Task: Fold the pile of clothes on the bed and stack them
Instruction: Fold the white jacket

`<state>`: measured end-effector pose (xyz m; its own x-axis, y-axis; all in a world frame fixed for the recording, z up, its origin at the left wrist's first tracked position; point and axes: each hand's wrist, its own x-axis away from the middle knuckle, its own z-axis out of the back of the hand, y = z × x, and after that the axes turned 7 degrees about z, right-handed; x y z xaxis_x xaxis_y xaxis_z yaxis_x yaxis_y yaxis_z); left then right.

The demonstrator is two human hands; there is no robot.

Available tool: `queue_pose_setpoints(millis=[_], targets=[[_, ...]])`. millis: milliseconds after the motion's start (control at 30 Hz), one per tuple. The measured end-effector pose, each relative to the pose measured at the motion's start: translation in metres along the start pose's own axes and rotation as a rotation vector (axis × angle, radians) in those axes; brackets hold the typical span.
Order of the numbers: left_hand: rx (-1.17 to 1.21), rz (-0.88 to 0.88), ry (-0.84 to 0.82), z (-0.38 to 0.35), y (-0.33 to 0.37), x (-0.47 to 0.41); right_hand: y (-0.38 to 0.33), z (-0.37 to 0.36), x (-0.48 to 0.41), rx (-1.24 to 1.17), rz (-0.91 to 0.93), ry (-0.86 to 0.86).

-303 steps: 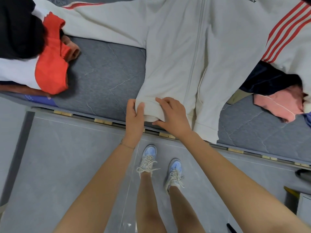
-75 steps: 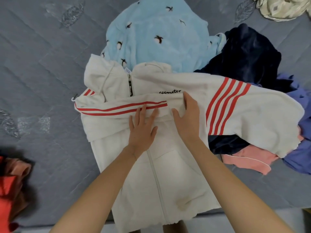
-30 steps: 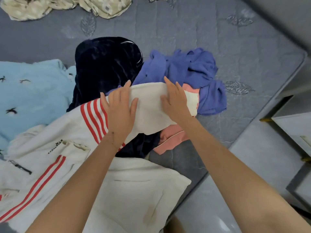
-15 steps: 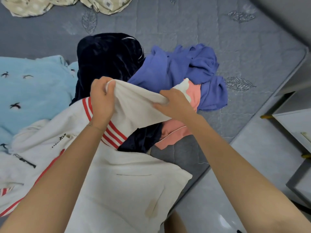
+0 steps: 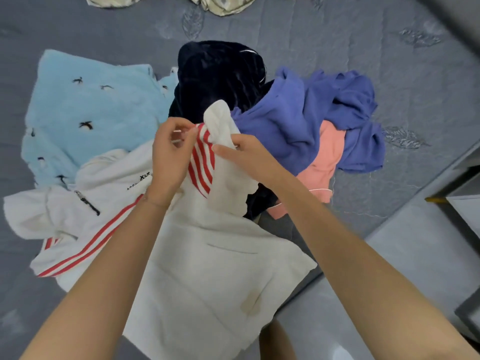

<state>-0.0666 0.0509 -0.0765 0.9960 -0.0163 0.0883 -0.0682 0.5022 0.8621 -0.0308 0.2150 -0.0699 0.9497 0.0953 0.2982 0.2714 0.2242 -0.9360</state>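
Observation:
A white zip jacket (image 5: 207,268) with red stripes lies spread on the grey bed (image 5: 363,48), its hem hanging over the near edge. Its right sleeve (image 5: 223,162) is lifted off the pile. My left hand (image 5: 170,154) pinches the sleeve at the red stripes. My right hand (image 5: 246,157) grips the white sleeve fabric just to the right. Behind the sleeve lie a dark navy garment (image 5: 218,74), a purple garment (image 5: 311,118), a pink garment (image 5: 324,162) and a light blue fleece with bird prints (image 5: 91,105).
A beige patterned cloth (image 5: 220,3) lies at the far edge of the bed. The bed's corner ends at the right, with grey floor (image 5: 402,255) and a white cabinet (image 5: 467,211) beside it.
Both hands went from pressing the right sleeve flat to gripping and raising it. The sleeve has swung leftwards over the jacket's body, with its cuff now sticking up.

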Motion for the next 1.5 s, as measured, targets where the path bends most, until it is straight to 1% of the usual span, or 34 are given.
queue_pose_setpoints(millis=[133, 200, 300, 367, 467, 567, 633, 700, 733, 800, 867, 933, 967, 1067, 1233, 1300, 1367, 1467, 1500], targets=[[0.190, 0.165, -0.147, 0.037, -0.013, 0.020, -0.013, -0.047, -0.003, -0.223, -0.041, -0.033], [0.211, 0.185, -0.175, 0.054, -0.023, 0.031, -0.019, -0.070, -0.002, -0.261, -0.083, -0.024], [0.251, 0.311, -0.190, 0.076, -0.041, 0.044, -0.027, -0.102, 0.004, -0.284, -0.084, -0.058], [0.272, 0.369, -0.236, 0.088, -0.054, 0.050, -0.030, -0.122, 0.007, -0.335, -0.141, -0.094], [0.323, 0.350, -0.288, 0.101, -0.070, 0.061, -0.024, -0.156, 0.009, -0.437, -0.208, -0.175], [0.329, 0.342, -0.235, 0.116, -0.096, 0.070, -0.025, -0.183, 0.010, -0.442, -0.227, -0.219], [0.287, 0.424, -0.131, 0.127, -0.120, 0.078, -0.021, -0.199, 0.008, -0.387, -0.199, -0.215], [0.221, 0.510, -0.030, 0.139, -0.142, 0.085, -0.019, -0.212, 0.006, -0.245, -0.158, -0.186], [0.190, 0.528, 0.005, 0.146, -0.152, 0.089, -0.018, -0.220, 0.006, -0.106, -0.099, -0.165], [0.133, 0.540, 0.048, 0.161, -0.166, 0.096, -0.013, -0.234, 0.006, 0.192, 0.084, -0.114], [0.024, 0.510, 0.058, 0.179, -0.180, 0.103, -0.008, -0.245, 0.004, 0.460, 0.263, -0.085], [-0.088, 0.506, 0.047, 0.196, -0.195, 0.108, 0.002, -0.253, -0.002, 0.700, 0.372, -0.063], [-0.126, 0.515, 0.047, 0.205, -0.204, 0.110, 0.006, -0.257, -0.005, 0.801, 0.387, -0.068], [-0.195, 0.555, 0.063, 0.226, -0.232, 0.117, 0.013, -0.268, -0.007, 1.002, 0.301, -0.202], [-0.246, 0.594, 0.076, 0.237, -0.266, 0.126, 0.031, -0.283, -0.013, 1.220, 0.287, -0.348], [-0.285, 0.586, 0.072, 0.234, -0.277, 0.128, 0.038, -0.286, -0.018, 1.262, 0.260, -0.363], [-0.329, 0.541, 0.088, 0.232, -0.288, 0.129, 0.041, -0.289, -0.020, 1.215, 0.296, -0.301], [-0.369, 0.475, 0.176, 0.236, -0.293, 0.125, 0.037, -0.294, -0.027, 1.122, 0.476, -0.096], [-0.363, 0.456, 0.210, 0.238, -0.290, 0.122, 0.034, -0.295, -0.032, 1.092, 0.511, -0.058]])
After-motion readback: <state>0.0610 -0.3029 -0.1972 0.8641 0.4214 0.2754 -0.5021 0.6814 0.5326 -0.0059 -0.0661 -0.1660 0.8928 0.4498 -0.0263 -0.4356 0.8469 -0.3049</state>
